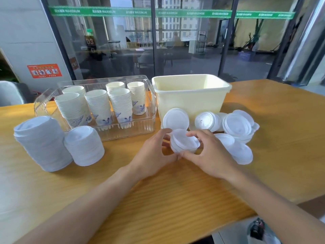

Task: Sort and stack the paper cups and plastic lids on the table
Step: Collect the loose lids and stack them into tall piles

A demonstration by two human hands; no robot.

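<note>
**Cups are in, lids about half stacked**

Both hands meet at mid-table over a small bundle of lids (183,141). The left hand (154,152) curls round its near-left edge, thumb and fingers wrapped on the rim. The right hand (209,154) pinches it from the right, fingertips on top and thumb beneath. Neither hand is wide; both are closed onto that same bundle, which sits just above the table (158,199) or barely on it. I can't tell which.

Now the score. The cups (100,104) look finished: six nested columns stand upright in the clear tray (137,127) at the back left, and I see no loose cup anywhere on the wood. That half of the job reads as done.

The lids are another story. Two stacks lean on the left, the tall stack (42,143) at the edge and the short stack (84,147) touching it, just in front of the tray. Good progress there.

On the right, though, loose lids (237,125) lie in a jumble beside the cream bin (191,95), some overlapping, one lid (175,118) propped against the bin's front wall, a few more flat near the right wrist. By my reading, that pile is what's left: gather, nest, then join the stacks at left. The bin's inside is mostly hidden from here, so whether anything waits in it I can't say.
</note>
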